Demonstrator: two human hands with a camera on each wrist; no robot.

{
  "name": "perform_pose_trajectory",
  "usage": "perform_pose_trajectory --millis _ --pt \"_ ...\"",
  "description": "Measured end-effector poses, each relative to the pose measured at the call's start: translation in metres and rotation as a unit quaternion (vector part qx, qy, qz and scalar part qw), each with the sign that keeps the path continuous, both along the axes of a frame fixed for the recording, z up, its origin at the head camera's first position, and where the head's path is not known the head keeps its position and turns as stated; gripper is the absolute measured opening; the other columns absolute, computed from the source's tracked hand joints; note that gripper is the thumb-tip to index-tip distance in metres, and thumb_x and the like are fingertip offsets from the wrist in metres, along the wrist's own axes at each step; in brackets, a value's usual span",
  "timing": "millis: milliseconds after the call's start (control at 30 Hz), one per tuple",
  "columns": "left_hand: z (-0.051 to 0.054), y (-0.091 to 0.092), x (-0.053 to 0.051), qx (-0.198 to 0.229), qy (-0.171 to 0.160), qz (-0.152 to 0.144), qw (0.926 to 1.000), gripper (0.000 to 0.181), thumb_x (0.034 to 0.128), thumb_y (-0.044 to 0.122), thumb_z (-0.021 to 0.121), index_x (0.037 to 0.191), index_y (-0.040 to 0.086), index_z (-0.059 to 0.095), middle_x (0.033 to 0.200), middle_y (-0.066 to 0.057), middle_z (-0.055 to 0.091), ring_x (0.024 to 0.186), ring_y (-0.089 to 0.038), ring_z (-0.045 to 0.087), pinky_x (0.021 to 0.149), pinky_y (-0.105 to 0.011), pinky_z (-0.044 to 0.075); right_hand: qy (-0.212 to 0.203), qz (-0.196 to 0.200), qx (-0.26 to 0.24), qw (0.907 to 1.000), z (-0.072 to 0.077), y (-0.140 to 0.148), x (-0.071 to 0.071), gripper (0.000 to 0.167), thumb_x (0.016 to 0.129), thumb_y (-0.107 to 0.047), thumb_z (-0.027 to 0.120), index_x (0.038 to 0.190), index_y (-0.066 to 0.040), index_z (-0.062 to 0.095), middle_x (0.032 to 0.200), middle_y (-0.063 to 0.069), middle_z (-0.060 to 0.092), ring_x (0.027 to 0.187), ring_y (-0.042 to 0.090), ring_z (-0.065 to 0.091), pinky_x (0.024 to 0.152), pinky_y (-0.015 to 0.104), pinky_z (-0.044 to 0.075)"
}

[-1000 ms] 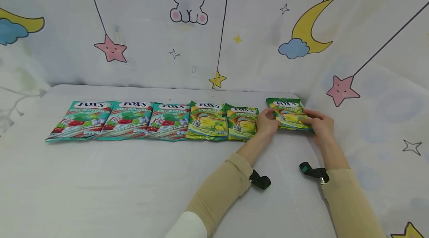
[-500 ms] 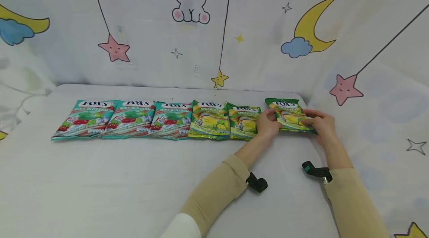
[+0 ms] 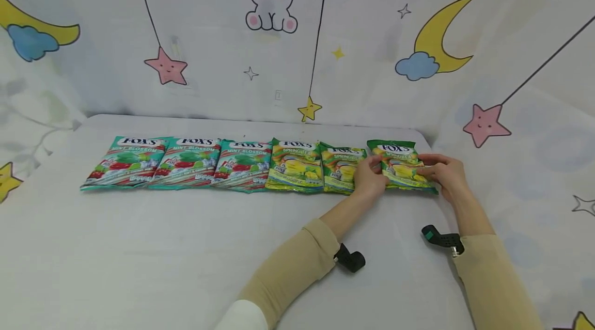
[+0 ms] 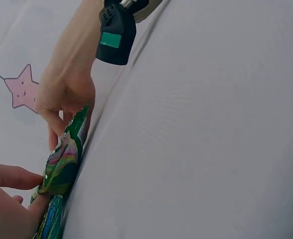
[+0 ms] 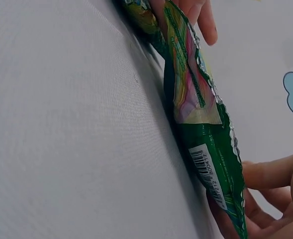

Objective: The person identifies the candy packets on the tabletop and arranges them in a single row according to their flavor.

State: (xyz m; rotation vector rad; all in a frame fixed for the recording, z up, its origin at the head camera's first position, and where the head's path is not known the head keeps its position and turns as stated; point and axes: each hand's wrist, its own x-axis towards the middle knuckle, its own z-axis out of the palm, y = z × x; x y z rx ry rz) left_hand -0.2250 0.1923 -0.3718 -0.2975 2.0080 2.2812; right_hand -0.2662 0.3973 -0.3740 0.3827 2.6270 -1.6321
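Both hands hold one green and yellow Fox's Spring Tea candy bag (image 3: 401, 165) at the right end of a row of bags. My left hand (image 3: 369, 177) pinches its left edge and overlaps the neighbouring Spring Tea bag (image 3: 338, 167). On the opposite edge, my right hand (image 3: 443, 172) grips with thumb and fingers. The right wrist view shows the held bag (image 5: 198, 99) from its edge, low against the cloth, with a barcode visible. In the left wrist view, thumb and finger of the left hand (image 4: 9, 199) squeeze the bag's near end.
Another Spring Tea bag (image 3: 296, 167) and three teal Mint Blossom bags, the leftmost (image 3: 127, 162) included, continue the row leftward. White cloth (image 3: 162, 257) covers the table. Behind it hangs a printed curtain (image 3: 223, 51), which also runs along the right side.
The held bag has moved left and slightly toward me, closing the gap to its neighbour. Both hands keep their hold. The head view has turned a little left.
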Motion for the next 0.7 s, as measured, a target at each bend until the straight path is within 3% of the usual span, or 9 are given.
perform_pose_trajectory --millis 433,700 --pt "-0.002 -0.011 0.008 -0.028 0.004 -0.006 0.9996 0.055 0.0767 -0.015 0.067 0.124 0.012 0.066 0.126 0.0 0.064 0.109 -0.015 0.062 0.084 -0.029 0.055 -0.01 0.014 0.031 0.9994 0.002 -0.007 0.001 0.048 0.092 -0.021 0.071 0.135 -0.007 0.057 0.111 -0.007 0.05 0.1 0.013 0.047 0.077 0.019 0.047" --pt "0.001 -0.017 0.015 -0.056 0.026 -0.007 0.9981 0.05 0.082 -0.007 0.068 0.129 0.008 0.062 0.132 -0.003 0.063 0.119 -0.018 0.06 0.099 -0.029 0.05 -0.01 0.019 0.042 0.9989 0.002 -0.012 0.001 0.046 0.091 -0.022 0.072 0.132 -0.005 0.058 0.11 -0.004 0.05 0.098 0.014 0.047 0.075 0.019 0.048"
